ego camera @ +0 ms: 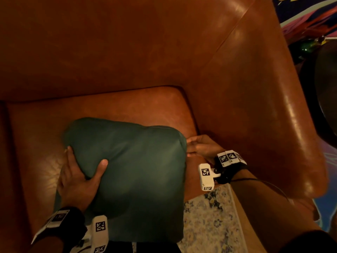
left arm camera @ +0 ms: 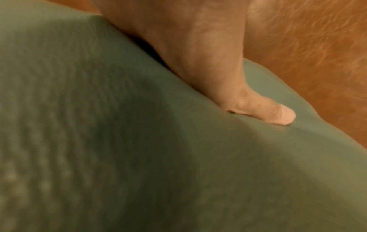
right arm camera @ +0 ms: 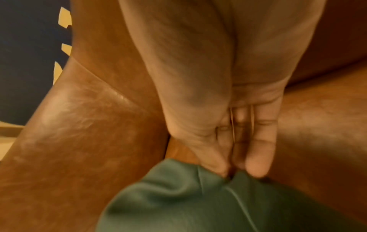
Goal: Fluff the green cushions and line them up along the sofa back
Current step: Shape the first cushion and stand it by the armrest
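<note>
Square dark-green fabric cushion (ego camera: 131,172) over front of brown leather sofa seat (ego camera: 113,105); left hand (ego camera: 78,181) grips its left edge, thumb pressed on top; right hand (ego camera: 202,147), fingers straight and together, presses its right corner.

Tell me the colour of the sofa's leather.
Reddish-brown, tan where light hits the sofa; the head view shows it best.

— What carries it all?
— A brown leather sofa (ego camera: 164,52); its seat (ego camera: 127,105) runs into the corner where back and arm meet.
— And on the seat?
— One green cushion (ego camera: 138,167), near the front edge, overhanging it.
— Below?
— A pale flowered rug (ego camera: 211,216) on the floor, running under the sofa front.
</note>
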The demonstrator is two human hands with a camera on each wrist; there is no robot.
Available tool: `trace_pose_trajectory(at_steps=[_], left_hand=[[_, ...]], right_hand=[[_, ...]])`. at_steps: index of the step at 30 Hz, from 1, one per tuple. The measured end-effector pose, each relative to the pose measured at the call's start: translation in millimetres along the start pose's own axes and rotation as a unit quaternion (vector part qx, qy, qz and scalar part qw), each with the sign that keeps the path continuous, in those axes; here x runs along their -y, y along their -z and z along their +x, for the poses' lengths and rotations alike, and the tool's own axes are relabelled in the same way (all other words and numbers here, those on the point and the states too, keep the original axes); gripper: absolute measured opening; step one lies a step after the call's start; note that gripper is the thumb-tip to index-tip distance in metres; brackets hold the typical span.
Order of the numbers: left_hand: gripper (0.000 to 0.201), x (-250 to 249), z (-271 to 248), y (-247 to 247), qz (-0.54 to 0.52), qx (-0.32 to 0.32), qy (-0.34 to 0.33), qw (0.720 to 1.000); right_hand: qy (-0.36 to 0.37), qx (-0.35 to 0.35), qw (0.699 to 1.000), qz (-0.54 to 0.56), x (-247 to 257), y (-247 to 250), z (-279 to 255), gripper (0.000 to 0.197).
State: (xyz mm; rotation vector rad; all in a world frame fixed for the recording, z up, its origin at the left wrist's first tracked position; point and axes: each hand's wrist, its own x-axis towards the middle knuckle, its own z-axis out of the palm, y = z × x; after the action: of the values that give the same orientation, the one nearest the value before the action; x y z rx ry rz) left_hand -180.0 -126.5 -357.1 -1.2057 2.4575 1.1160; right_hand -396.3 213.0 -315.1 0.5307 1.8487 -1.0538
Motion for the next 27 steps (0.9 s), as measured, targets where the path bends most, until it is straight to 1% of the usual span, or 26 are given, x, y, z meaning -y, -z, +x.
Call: trace_pose_trajectory(at_steps=[2,3,4,5,6,8,9,10,11,12,13,15,16,17,19,20,22,24,26,27], left_hand=[[0.122,-0.7,0.1,-0.2,0.001,-0.001,-0.004,1.0],[0.122,-0.9,0.1,0.1,0.0,-0.001,-0.004,1.0],[0.122,-0.9,0.0,0.9,-0.002,-0.001,-0.003,1.0],[0.122,-0.7,-0.4,1.4,-0.004,0.001,-0.003,1.0],[0.122,-0.8,-1.1,2.0,-0.006,0.002,-0.004,1.0],[0.122,-1.8,-2.6,2.5,-0.009,0.003,-0.004,1.0],[0.121,-2.3,-3.3,2.6,-0.008,0.003,-0.001,1.0],[0.121,-2.4,-3.6,2.6,-0.006,0.003,0.001,1.0],[0.121,-2.0,-3.5,2.3,-0.006,0.003,0.002,1.0],[0.121,-1.5,-2.9,2.5,-0.007,0.003,0.001,1.0],[0.121,-0.2,-2.0,2.4,-0.008,0.003,-0.001,1.0],[0.12,2.8,0.0,2.1,-0.011,0.003,0.0,1.0],[0.118,3.2,0.6,2.1,-0.01,0.004,0.003,1.0],[0.117,3.6,0.8,1.5,-0.007,0.006,0.006,1.0],[0.116,4.3,1.1,-0.1,-0.006,0.009,0.008,1.0],[0.116,5.1,1.8,-1.1,-0.007,0.009,0.006,1.0],[0.117,7.0,3.6,-2.5,-0.01,0.006,0.003,1.0],[0.118,9.9,5.3,-2.8,-0.01,0.006,0.004,1.0],[0.119,11.0,6.2,-2.9,-0.008,0.009,0.001,1.0],[0.12,11.3,6.5,-3.4,-0.006,0.008,-0.002,1.0]], right_hand=[[0.014,-0.067,0.997,0.025,2.5,-4.2,-3.6,0.022],[0.027,-0.104,0.993,0.048,4.2,-4.2,-6.0,0.025],[0.041,-0.147,0.985,0.081,2.3,-3.9,-7.0,0.028],[0.05,-0.17,0.976,0.128,-0.1,-5.0,-7.8,0.027],[0.048,-0.185,0.966,0.175,-3.5,-7.2,-7.2,0.021],[0.015,-0.188,0.947,0.259,-9.5,-19.2,-4.8,0.009],[-0.007,-0.186,0.942,0.281,-12.3,-26.3,-3.1,0.015],[-0.019,-0.185,0.939,0.291,-15.5,-32.1,-0.7,0.027],[-0.02,-0.187,0.936,0.296,-18.8,-35.6,1.5,0.041],[-0.016,-0.19,0.931,0.31,-18.2,-38.0,0.1,0.05],[-0.006,-0.181,0.926,0.331,-19.1,-38.0,0.2,0.052],[0.036,-0.149,0.92,0.362,-25.1,-33.6,1.4,0.033],[0.066,-0.132,0.924,0.353,-30.0,-28.3,1.6,0.025],[0.098,-0.111,0.93,0.336,-34.1,-22.2,-0.4,0.022],[0.155,-0.04,0.942,0.296,-43.2,-9.9,-3.5,0.029],[0.17,-0.009,0.946,0.275,-44.7,-6.0,-7.2,0.034],[0.196,0.009,0.957,0.214,-45.5,-0.1,-10.3,0.039],[0.232,-0.028,0.964,0.128,-39.1,1.2,-9.5,0.035],[0.27,-0.098,0.956,0.061,-31.7,1.6,-6.1,0.024],[0.285,-0.136,0.948,0.045,-28.1,1.0,-4.9,0.023]])
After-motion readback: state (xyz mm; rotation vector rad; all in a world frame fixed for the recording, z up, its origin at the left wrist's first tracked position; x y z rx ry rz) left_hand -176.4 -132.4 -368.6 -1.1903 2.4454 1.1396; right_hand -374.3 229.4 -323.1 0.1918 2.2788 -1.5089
